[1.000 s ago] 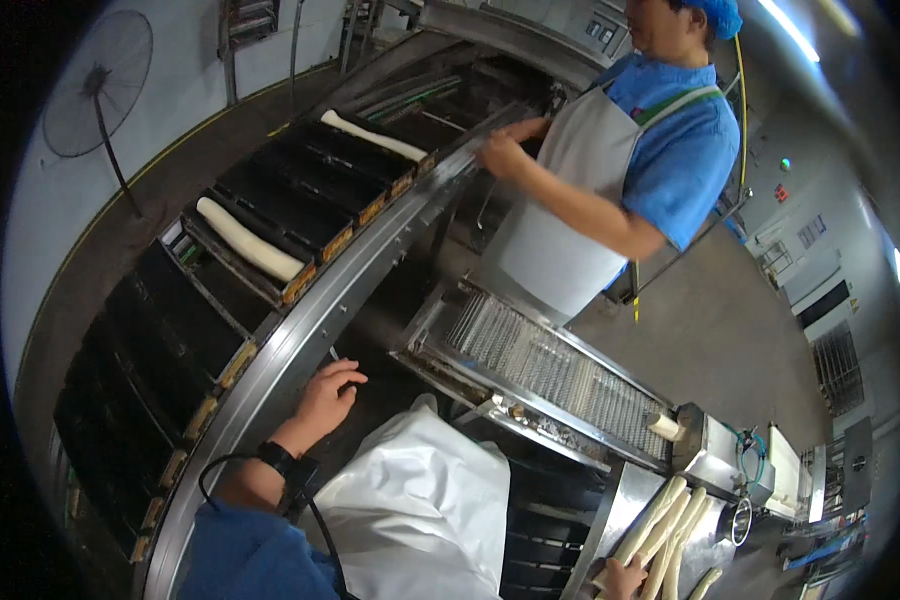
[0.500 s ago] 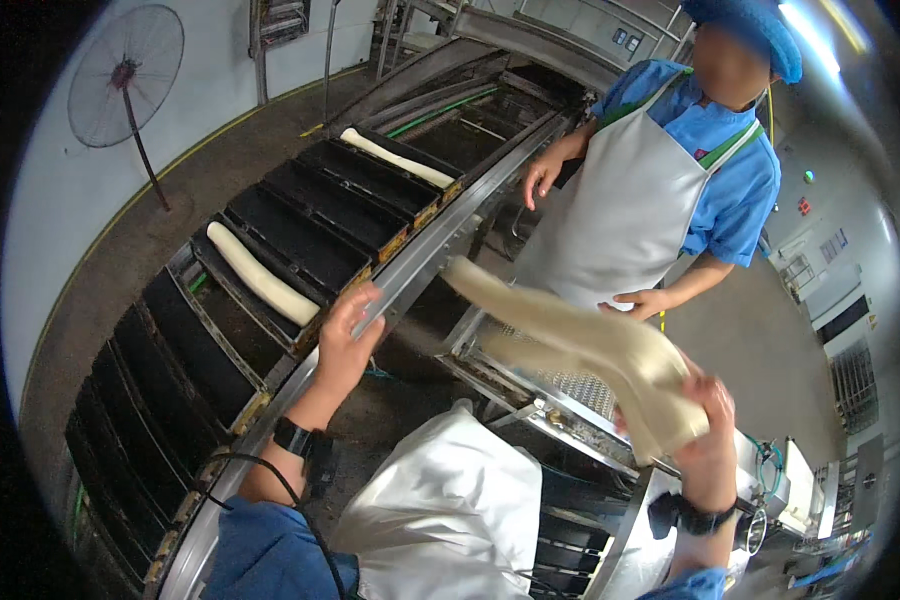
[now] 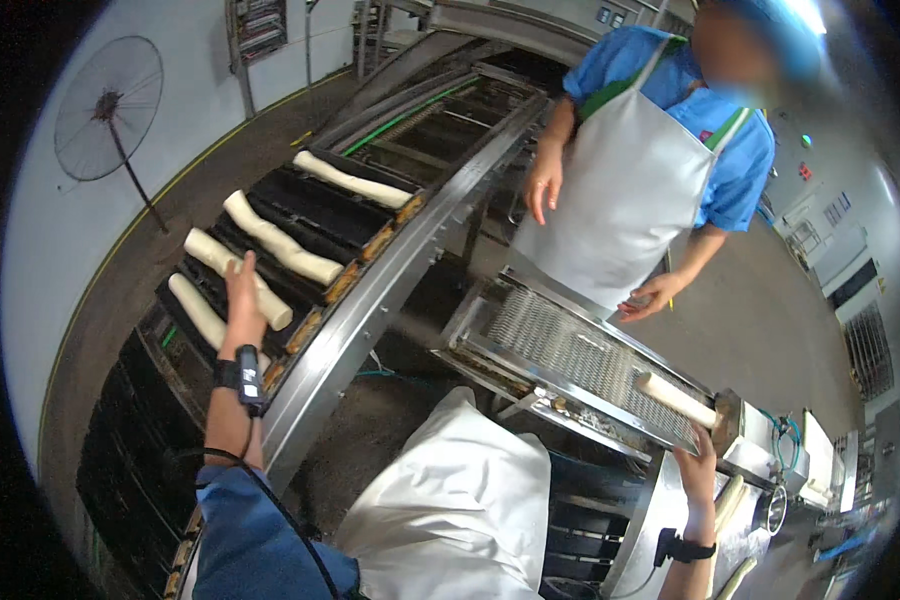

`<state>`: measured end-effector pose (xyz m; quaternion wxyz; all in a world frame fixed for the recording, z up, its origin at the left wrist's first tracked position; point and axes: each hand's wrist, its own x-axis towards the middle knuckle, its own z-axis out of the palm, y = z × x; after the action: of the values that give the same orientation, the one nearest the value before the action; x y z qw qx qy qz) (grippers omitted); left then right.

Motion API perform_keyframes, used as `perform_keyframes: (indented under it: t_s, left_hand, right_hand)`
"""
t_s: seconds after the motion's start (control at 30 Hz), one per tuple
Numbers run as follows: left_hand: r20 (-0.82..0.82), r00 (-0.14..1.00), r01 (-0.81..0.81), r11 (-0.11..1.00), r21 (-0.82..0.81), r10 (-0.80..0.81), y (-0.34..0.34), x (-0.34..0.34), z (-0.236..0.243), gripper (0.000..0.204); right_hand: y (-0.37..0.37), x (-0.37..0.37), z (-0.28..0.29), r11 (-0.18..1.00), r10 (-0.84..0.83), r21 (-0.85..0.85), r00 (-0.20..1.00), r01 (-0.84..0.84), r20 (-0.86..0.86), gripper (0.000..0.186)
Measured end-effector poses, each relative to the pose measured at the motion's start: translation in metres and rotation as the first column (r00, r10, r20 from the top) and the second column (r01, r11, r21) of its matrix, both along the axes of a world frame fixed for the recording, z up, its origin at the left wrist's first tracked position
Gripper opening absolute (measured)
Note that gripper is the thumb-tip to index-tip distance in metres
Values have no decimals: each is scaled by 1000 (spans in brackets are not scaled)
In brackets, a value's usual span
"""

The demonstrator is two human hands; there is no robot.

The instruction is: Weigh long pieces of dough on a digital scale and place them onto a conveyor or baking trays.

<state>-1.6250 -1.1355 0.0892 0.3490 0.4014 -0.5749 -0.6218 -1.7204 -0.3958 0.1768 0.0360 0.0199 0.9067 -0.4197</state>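
Observation:
My left hand (image 3: pixel 242 295) reaches into the black baking trays on the left conveyor, its fingers apart on a pale dough log (image 3: pixel 200 247). Beside it are other logs (image 3: pixel 280 237), one per compartment, including one farther up (image 3: pixel 350 183). My right hand (image 3: pixel 697 460) is low on the right at the edge of the short mesh conveyor, just below the end of another dough log (image 3: pixel 670 398); whether its fingers grip anything is unclear. More dough strips (image 3: pixel 730 500) lie on the steel table beside that hand.
A co-worker (image 3: pixel 630 180) in blue with a pale apron stands across the mesh conveyor (image 3: pixel 540 335), hands lowered. The steel rail (image 3: pixel 370 310) runs diagonally along the trays (image 3: pixel 140 420). A standing fan (image 3: pixel 108 108) is by the left wall.
The dough that my right hand swung across has left it; more logs now lie in the trays. My left hand moved left onto one. My right hand drew back down.

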Motion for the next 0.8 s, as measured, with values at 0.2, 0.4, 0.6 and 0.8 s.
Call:
perform_keyframes:
  t_s: [0.2, 0.4, 0.6, 0.8]
  left_hand:
    - [26, 992, -124, 911, 394, 124, -82, 42, -56, 66]
    - [316, 848, -334, 892, -304, 425, -12, 89, -22, 49]
    - [213, 962, -87, 930, -357, 172, 49, 48, 14, 52]
    - [517, 783, -252, 936, -244, 346, 19, 61, 2, 77]
  right_hand:
    - [252, 188, -122, 223, -510, 882, 820, 416, -258, 61]
    - [190, 215, -83, 354, -583, 842, 800, 406, -141, 55]
    - [231, 117, -150, 828, -356, -335, 883, 450, 306, 49]
    - [-83, 85, 61, 647, 290, -761, 936, -39, 199, 49]
